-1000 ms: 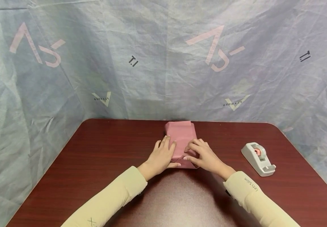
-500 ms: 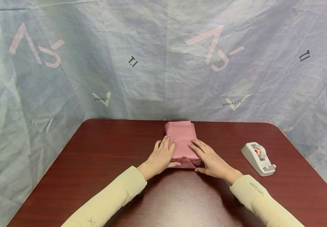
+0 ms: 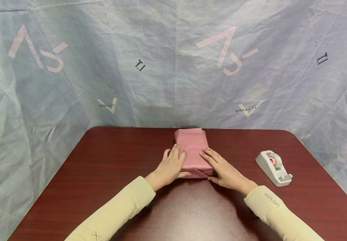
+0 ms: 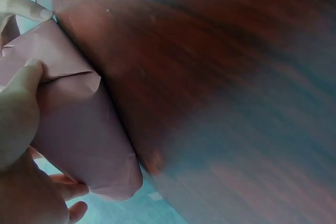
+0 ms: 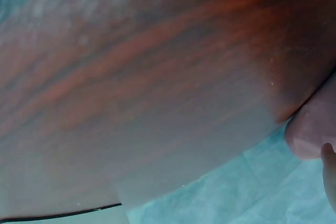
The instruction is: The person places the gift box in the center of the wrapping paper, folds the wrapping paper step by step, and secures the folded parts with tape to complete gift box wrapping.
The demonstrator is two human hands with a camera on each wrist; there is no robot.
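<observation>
A package wrapped in pink paper (image 3: 192,142) lies lengthwise near the table's back edge. My left hand (image 3: 168,166) holds its near left part, fingertips on the top and thumb along the front end. On the near right, my right hand (image 3: 228,170) grips it with fingers over the top edge and thumb by the lower front corner. Between the thumbs the front end shows folded flaps, their creases crossing. In the left wrist view, the thumb presses on the folded end of the pink package (image 4: 86,135). The right wrist view catches only a corner of the package (image 5: 310,132) and one fingertip.
A white tape dispenser (image 3: 273,169) with a roll in it stands to the right on the dark red wooden table (image 3: 119,160). Grey-blue printed cloth (image 3: 161,90) hangs behind the table and along both sides.
My right hand has left the front flap and moved right, onto the package's near right side. The flap's raised tip now lies flatter. My left hand has stayed in place.
</observation>
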